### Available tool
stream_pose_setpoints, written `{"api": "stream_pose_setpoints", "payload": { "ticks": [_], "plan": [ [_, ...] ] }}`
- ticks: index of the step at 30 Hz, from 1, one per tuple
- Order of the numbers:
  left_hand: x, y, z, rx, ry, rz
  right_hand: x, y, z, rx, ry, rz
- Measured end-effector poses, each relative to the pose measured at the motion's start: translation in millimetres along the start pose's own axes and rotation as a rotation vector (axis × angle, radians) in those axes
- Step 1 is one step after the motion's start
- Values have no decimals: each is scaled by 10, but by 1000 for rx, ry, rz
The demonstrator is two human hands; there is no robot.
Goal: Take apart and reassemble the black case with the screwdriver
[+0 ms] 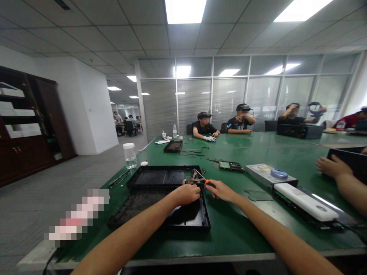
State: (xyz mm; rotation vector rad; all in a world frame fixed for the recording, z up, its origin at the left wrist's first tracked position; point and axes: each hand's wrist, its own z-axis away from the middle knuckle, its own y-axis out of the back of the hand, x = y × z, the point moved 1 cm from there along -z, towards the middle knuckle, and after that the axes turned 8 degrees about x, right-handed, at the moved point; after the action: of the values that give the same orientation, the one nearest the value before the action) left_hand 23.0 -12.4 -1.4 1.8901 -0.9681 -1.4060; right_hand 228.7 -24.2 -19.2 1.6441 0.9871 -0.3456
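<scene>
Head view: nearest on the green table (229, 229) lies an open black case (172, 214). At the case's far edge the left hand (186, 193) is curled shut over its rim. Just right of it, the right hand (222, 190) pinches a small orange-tipped screwdriver (207, 182). Beyond the case sits a second black tray (163, 176), then a clear jar (130, 156) off its far left.
</scene>
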Motion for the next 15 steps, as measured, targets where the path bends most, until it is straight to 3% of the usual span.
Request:
{"api": "stream_pose_setpoints", "payload": {
  "ticks": [3,8,15],
  "plan": [
    [11,22,14,30,20,-5,-17,-102,7,-79,-50,-42],
    [6,23,36,27,-21,56,-46,-131,19,-105,-44,-45],
    [-109,116,-50,-132,-12,152,-117,-153,19,-102,85,39]
  ]
}}
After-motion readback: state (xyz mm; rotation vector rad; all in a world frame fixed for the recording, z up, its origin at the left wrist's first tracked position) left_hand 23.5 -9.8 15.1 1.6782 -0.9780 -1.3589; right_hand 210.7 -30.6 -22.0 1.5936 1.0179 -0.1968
